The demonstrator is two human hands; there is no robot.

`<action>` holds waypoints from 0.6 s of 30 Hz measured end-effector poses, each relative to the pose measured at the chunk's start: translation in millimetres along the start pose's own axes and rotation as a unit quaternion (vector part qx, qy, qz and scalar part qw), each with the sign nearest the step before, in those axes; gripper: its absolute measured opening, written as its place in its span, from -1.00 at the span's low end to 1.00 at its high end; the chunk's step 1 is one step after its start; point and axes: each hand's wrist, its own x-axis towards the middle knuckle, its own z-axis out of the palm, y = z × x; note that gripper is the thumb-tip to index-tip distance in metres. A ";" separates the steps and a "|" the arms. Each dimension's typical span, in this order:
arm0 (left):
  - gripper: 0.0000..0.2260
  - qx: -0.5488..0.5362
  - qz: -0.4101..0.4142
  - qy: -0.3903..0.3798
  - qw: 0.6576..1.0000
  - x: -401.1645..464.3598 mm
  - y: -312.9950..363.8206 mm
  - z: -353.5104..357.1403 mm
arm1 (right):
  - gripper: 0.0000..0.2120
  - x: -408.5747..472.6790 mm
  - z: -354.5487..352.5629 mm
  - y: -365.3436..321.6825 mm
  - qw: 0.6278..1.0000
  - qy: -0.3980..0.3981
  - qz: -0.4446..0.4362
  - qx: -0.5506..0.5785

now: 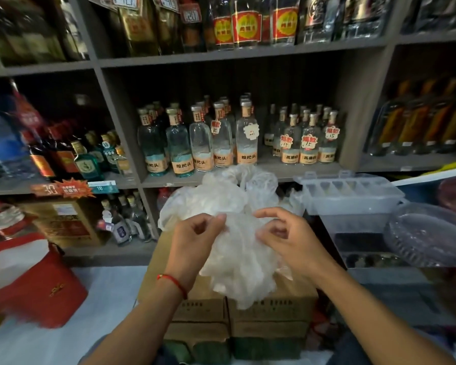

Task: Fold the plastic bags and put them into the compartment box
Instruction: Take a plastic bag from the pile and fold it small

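You're standing in front of grey shelving (pixel 248 55) packed with liquor bottles (pixel 223 138) and price tags. Red gift box (pixel 37 283) sits low left, cardboard cartons (pixel 271 309) stacked below. Lighting's pretty dim overall.

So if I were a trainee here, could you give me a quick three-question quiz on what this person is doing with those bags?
1. True or false: both hands pinch the same crumpled plastic bag.
2. Where is the compartment box? A) right of the hands, B) on the red bag, C) on the top shelf.
3. What lies just behind the held bag, on the cardboard cartons?

Key
1. True: the left hand and the right hand both pinch its upper edge.
2. A.
3. A pile of loose bags, still unfolded.
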 end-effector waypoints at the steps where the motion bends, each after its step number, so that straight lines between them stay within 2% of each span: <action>1: -0.69 -0.007 -0.005 -0.001 1.000 4.2 -5.1 -4.6 | -0.77 4.4 -5.4 0.3 1.000 0.005 -0.009 -0.002; 6: -0.88 -0.034 -0.035 -0.094 0.994 10.5 -23.1 -29.2 | -0.86 13.8 -16.2 5.2 0.997 0.037 -0.046 -0.043; 9: -0.68 -0.058 -0.030 -0.146 0.987 10.7 -20.5 -31.6 | -0.83 15.3 -17.2 6.7 0.995 0.047 -0.061 -0.069; 11: -0.53 0.066 0.046 -0.181 0.980 8.8 -10.9 -26.0 | -0.79 13.5 -17.8 6.0 0.990 0.027 -0.081 -0.108; 13: -0.43 0.228 0.126 -0.184 0.948 4.4 -1.7 -12.1 | -0.75 11.3 -14.3 5.2 0.984 0.000 -0.107 -0.142; 15: -0.53 0.303 0.164 -0.176 0.922 2.0 1.5 4.8 | -0.72 9.5 -10.2 2.6 0.980 -0.011 -0.130 -0.148; 18: -0.77 0.241 0.115 -0.154 0.951 -0.2 -4.7 15.9 | -0.76 8.2 -24.2 1.1 0.984 0.028 -0.127 -0.118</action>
